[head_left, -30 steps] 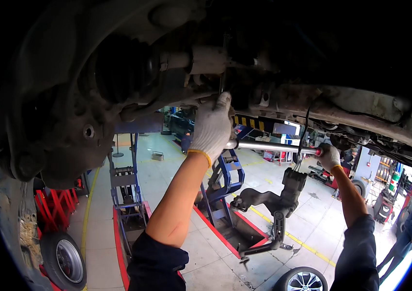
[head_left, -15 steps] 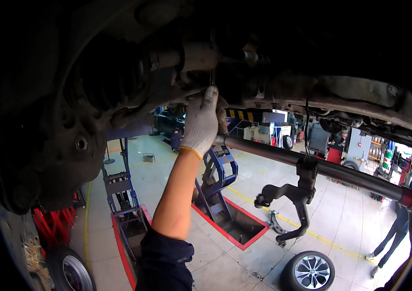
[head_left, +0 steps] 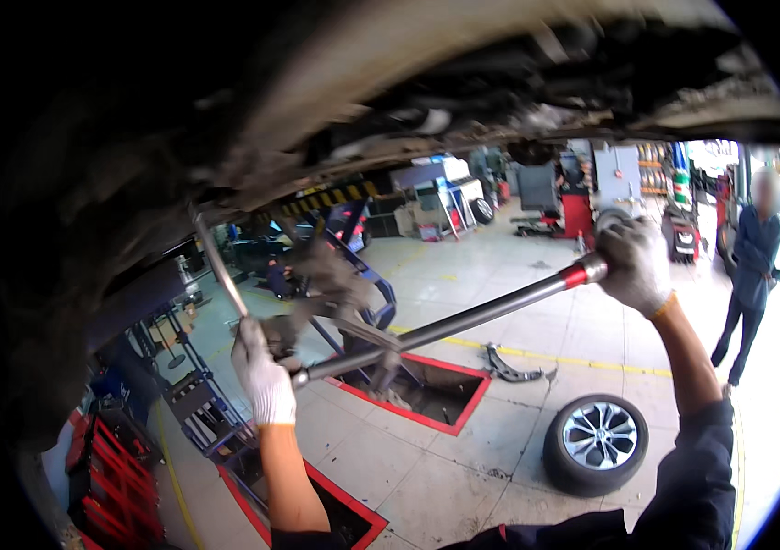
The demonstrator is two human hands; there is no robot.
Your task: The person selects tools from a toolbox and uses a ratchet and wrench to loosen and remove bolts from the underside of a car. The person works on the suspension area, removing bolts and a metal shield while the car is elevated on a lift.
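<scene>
- The left hand, in a white knit glove with a yellow cuff [head_left: 264,371], is curled around the bottom end of a thin, straight, silver metal rod [head_left: 217,260]. Its thumb points up along the rod. I cannot tell how tight the hold is.
- The rod leans up and left into the dark underside of a car [head_left: 390,73]. I cannot see what its top end meets.
- The right hand, in a white glove like the other [head_left: 635,266], is closed in a fist around the far end of a long, round, grey metal bar [head_left: 474,315], just past its red band [head_left: 575,276].
- The bar slants up to the right between the hands. Its low end is right beside the left hand.
- A lumpy, dark grey metal part [head_left: 339,284] is near the left hand. It is blurry, and I cannot tell if it touches the bar.
- Below, on the pale tiled floor [head_left: 518,431], are a black tyre on a silver spoked wheel [head_left: 596,445], a curved black metal arm [head_left: 511,365] and a pit with a red edge [head_left: 445,427].
- On the right side, a person in dark blue clothes [head_left: 750,275] stands well apart from the hands.
</scene>
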